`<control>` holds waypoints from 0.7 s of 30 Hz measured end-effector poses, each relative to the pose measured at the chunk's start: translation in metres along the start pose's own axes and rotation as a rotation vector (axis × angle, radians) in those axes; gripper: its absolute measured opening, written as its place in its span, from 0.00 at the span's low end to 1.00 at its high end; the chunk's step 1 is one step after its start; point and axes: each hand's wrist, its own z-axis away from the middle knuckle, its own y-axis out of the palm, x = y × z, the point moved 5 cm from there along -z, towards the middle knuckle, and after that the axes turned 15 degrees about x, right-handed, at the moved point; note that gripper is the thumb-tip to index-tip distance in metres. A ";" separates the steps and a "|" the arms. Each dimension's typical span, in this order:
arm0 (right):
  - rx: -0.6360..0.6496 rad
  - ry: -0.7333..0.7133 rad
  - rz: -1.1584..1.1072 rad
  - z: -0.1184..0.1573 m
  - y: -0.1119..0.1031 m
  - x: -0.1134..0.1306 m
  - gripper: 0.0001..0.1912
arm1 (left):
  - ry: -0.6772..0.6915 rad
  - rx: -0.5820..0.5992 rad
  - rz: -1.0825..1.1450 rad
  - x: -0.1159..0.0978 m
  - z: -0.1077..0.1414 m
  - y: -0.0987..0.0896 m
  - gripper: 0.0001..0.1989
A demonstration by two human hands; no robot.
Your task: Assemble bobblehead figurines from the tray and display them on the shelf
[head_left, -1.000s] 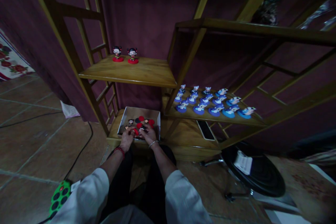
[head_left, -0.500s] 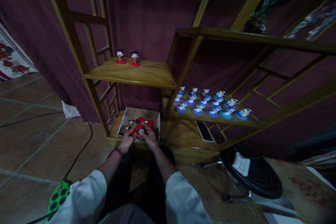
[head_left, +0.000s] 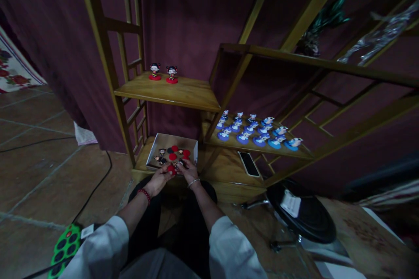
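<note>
My left hand [head_left: 159, 182] pinches a red round base [head_left: 171, 169] at the front edge of a shallow cardboard box [head_left: 195, 150]. Close beside it, my right hand [head_left: 189, 171] has its fingers closed on a small black-haired figurine [head_left: 180, 164], partly hidden by the fingers. Base and figurine are near each other; whether they touch I cannot tell. Inside the box lie several loose red discs [head_left: 173, 156], a dark disc [head_left: 170, 150] and several small figurine pieces [head_left: 162, 151].
Two figurines on red bases [head_left: 172, 74] stand on the upper wooden shelf [head_left: 193, 91]. Several figurines on blue and purple bases [head_left: 261, 140] fill the right shelf. Below them lies a phone [head_left: 248, 164]. A black stool [head_left: 303, 213] stands at right, a green device [head_left: 67, 244] on the floor at left.
My hands have drawn back slightly toward the box's front edge, and the red base now shows raised in my left fingers. The camera view has shifted a little.
</note>
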 end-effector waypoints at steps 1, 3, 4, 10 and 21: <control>-0.001 -0.003 -0.004 0.002 0.000 0.001 0.28 | -0.004 -0.001 0.024 0.001 0.002 0.000 0.18; 0.008 -0.017 -0.015 0.004 0.000 0.004 0.28 | -0.012 -0.016 0.065 0.002 0.005 0.000 0.17; 0.014 -0.027 -0.020 0.005 0.001 0.006 0.27 | -0.016 -0.026 0.081 0.002 0.007 -0.001 0.15; 0.075 -0.048 0.009 0.009 0.012 0.015 0.27 | -0.012 -0.053 0.117 -0.004 0.016 -0.002 0.12; 0.125 -0.131 0.165 0.026 0.038 0.047 0.21 | 0.032 -0.027 0.194 -0.018 0.038 0.007 0.13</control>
